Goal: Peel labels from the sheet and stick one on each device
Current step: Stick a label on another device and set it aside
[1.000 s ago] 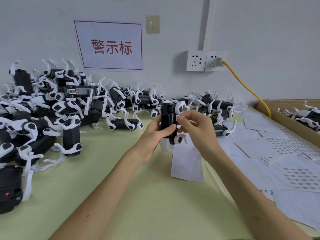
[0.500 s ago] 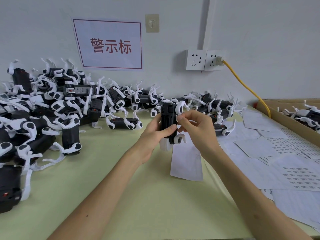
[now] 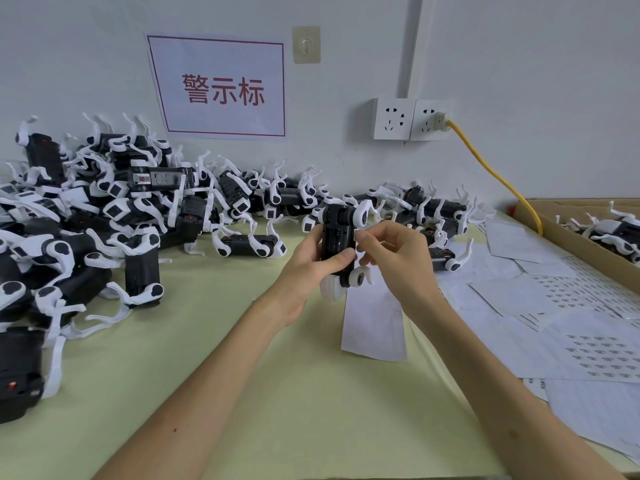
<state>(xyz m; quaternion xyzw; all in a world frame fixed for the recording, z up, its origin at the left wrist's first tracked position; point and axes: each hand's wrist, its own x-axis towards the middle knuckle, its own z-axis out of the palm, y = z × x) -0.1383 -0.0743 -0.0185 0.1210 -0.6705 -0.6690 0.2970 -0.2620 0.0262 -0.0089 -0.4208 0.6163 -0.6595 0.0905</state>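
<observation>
My left hand (image 3: 309, 268) grips a black device with white curved legs (image 3: 337, 239), held upright above the table's middle. My right hand (image 3: 394, 258) is at the device's right side, with thumb and forefinger pinched against its edge; a small label may be between them, but it is too small to tell. A white sheet (image 3: 374, 323) hangs down from under my right hand. Label sheets (image 3: 585, 296) with rows of small dark labels lie on the right.
A large heap of black-and-white devices (image 3: 104, 216) covers the left and back of the green table (image 3: 277, 393). A cardboard box (image 3: 568, 233) with more devices stands at the right. A yellow cable (image 3: 491, 171) runs from the wall socket.
Almost nothing has moved. Both hands stay on the device in the same place; my right fingers have shifted only slightly on its edge.
</observation>
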